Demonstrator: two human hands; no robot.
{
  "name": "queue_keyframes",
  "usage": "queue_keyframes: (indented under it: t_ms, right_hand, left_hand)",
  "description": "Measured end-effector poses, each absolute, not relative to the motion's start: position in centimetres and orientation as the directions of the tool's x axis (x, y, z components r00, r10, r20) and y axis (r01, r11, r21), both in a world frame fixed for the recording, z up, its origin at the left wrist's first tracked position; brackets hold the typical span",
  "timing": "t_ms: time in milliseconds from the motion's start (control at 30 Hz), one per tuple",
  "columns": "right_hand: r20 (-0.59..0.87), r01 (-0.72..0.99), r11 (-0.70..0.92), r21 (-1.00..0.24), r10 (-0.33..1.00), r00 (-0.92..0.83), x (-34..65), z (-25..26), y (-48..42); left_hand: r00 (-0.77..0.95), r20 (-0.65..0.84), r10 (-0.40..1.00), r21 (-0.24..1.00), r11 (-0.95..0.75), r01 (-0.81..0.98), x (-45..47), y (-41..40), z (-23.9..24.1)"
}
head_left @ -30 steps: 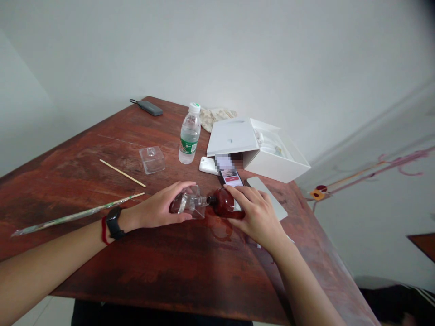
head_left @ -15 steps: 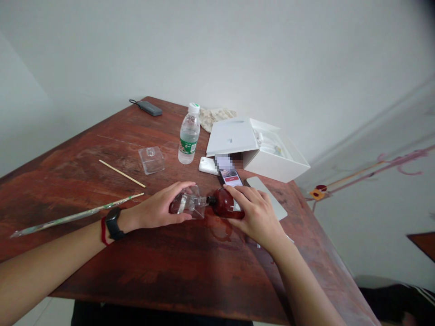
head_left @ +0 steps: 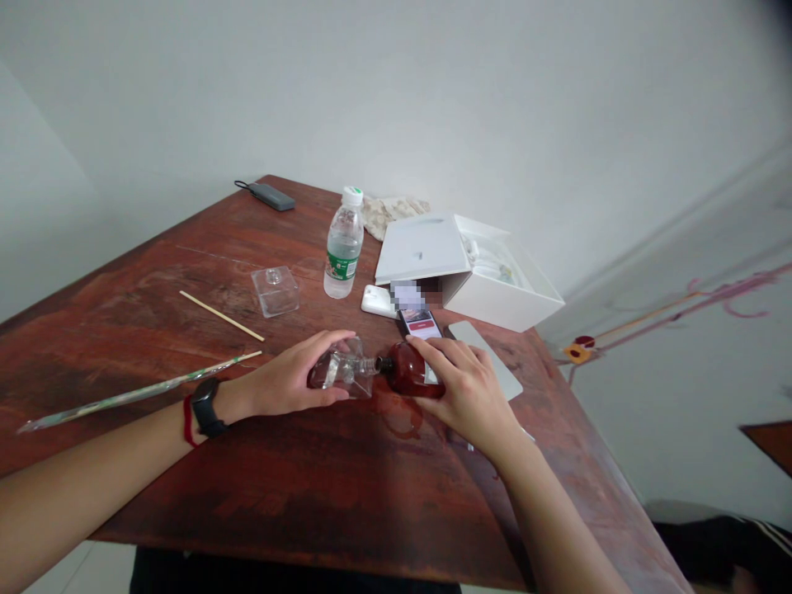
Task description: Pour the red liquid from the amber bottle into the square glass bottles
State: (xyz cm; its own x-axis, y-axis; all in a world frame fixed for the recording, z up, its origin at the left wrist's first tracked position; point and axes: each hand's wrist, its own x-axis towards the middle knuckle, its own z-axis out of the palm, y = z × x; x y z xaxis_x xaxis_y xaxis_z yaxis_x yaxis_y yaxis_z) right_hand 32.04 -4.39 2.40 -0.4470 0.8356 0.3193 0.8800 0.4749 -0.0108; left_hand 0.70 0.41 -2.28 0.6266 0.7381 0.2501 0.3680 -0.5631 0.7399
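Observation:
My left hand grips a clear glass bottle that lies tilted near the middle of the wooden table. My right hand holds a dark brown bottle on its side, its neck touching the mouth of the glass bottle. A black watch and a red band sit on my left wrist. A wet ring marks the table just below the two bottles.
A clear square lid, a thin wooden stick and a long wrapped rod lie to the left. Behind stand a water bottle, an open white box, two phones, a grey slab and a dark device.

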Motion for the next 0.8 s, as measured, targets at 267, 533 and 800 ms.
queue_keyframes:
  t_ms: [267,533,800]
  right_hand:
    - [0.33,0.879,0.476,-0.011,0.832,-0.447,31.9,2.5,-4.47]
    - [0.323,0.88,0.475,-0.017,0.836,-0.445,31.88,2.61,-4.4]
    - [0.322,0.881,0.474,-0.005,0.835,-0.447,32.01,2.39,-4.34]
  left_hand:
    - [0.627,0.251,0.737,0.736,-0.567,0.371,0.67,0.38,-2.4]
    - [0.629,0.245,0.738,0.739,-0.562,0.371,0.7,0.37,-2.29]
    - [0.623,0.244,0.743,0.737,-0.56,0.379,0.71,0.43,-2.37]
